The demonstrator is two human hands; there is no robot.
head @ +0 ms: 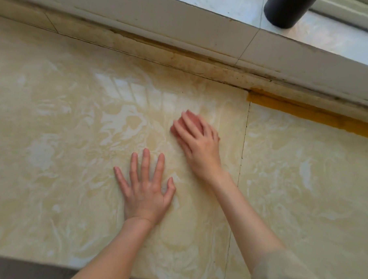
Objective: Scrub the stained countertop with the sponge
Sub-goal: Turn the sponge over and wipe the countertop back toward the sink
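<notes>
Mostly hidden: pink sponge (179, 124), under the right hand (200, 140) on the countertop (73, 134).
Blurred: whether that hand grips or merely presses.
Left hand (145, 192): flat, fingers spread.
Cut off: dark cylinder (287, 11).
</notes>
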